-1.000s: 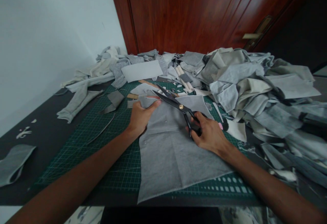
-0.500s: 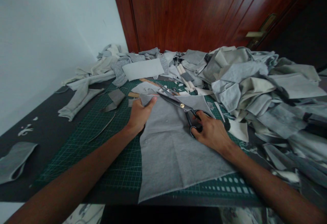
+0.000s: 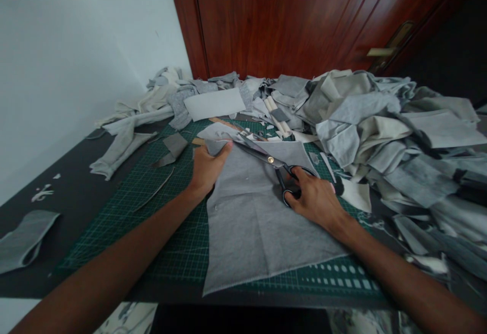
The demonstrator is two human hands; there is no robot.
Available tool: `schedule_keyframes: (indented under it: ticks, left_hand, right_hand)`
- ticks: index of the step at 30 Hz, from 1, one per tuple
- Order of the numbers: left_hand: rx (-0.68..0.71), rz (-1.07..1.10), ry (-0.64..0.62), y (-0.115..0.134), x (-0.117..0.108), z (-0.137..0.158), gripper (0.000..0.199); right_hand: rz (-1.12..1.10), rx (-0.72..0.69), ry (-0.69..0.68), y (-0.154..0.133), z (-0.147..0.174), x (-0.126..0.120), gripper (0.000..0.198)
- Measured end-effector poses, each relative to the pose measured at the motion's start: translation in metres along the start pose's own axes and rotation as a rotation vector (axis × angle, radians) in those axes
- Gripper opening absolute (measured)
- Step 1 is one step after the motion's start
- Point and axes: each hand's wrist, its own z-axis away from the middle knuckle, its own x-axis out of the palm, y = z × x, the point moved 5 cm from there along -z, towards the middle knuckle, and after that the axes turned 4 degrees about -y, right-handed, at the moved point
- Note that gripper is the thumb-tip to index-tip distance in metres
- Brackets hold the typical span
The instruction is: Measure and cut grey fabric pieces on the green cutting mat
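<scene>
A large piece of grey fabric [image 3: 247, 222] lies over the green cutting mat [image 3: 167, 242]. My left hand [image 3: 207, 169] pinches its upper left corner between thumb and fingers. In my right hand [image 3: 314, 194] are black-handled scissors [image 3: 270, 160], with fingers and thumb through the handle loops. Their blades are parted at the fabric's top edge and point up and left, the tips close to my left thumb. Whether fabric lies between the blades is hard to make out.
Heaped cloth scraps [image 3: 353, 115] fill the back and right side. A pale rectangular piece [image 3: 215, 104] lies behind the mat, near rolled cream sticks [image 3: 277, 115]. Folded grey cloth [image 3: 28, 240] rests at the left table edge. A wooden door [image 3: 281, 24] stands behind.
The fabric's upper left corner and my left hand have shifted slightly. The fabric's lower left corner sits a little higher and further left. The scissors are nearly unmoved.
</scene>
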Motion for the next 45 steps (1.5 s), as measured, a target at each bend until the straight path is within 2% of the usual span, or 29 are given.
schedule_keyframes:
  ticks: [15,32,45]
  left_hand:
    - [0.038,0.001,-0.005,0.0058,0.0003,0.0009,0.020]
    - [0.059,-0.016,-0.009,-0.0021,0.0004,-0.0002,0.019]
    - [0.124,-0.021,-0.023,0.0075,0.0018,0.0031,0.018]
  right_hand:
    - [-0.008,-0.019,0.008,-0.0004,0.0007,0.0002,0.024]
    - [-0.020,-0.033,0.009,-0.0016,0.0017,0.0001,0.023]
    - [-0.011,-0.030,0.015,-0.0029,0.0040,-0.0010,0.023]
